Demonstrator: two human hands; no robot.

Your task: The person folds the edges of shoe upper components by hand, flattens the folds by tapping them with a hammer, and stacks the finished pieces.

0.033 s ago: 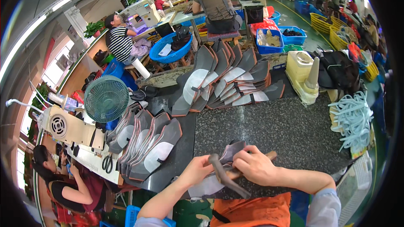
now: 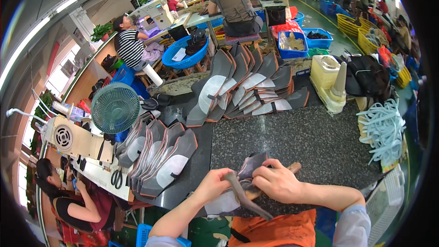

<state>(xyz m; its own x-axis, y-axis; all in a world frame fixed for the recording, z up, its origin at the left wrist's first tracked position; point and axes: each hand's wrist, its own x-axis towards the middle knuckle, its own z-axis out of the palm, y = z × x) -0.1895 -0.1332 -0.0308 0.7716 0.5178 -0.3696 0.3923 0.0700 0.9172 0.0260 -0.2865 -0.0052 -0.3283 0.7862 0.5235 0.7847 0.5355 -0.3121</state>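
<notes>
At the near edge of the dark speckled tabletop, I work on a grey fabric shoe-upper piece point(image 2: 252, 163) with a pale lining part point(image 2: 223, 202). My left hand point(image 2: 213, 185) pinches its left side with bent fingers. My right hand point(image 2: 277, 182) is closed, its fingertips on the upper piece's raised dark edge. A hammer point(image 2: 244, 196) with a long curved metal head lies across the view in front of the piece. Its wooden handle point(image 2: 295, 168) passes beneath my right hand and seems tucked in its grip. The fingers partly cover the piece.
Stacked grey upper pieces point(image 2: 167, 167) lie left, more point(image 2: 256, 93) at the back. A green fan point(image 2: 115, 108), scissors point(image 2: 117, 179) and a cream machine point(image 2: 68, 137) stand left. Right are a cream pot with a cone point(image 2: 330, 82) and pale blue strips point(image 2: 383, 130). Co-workers sit around.
The hammer's head has dipped slightly and its handle end has risen a little. Both hands stay almost in place on the upper piece.
</notes>
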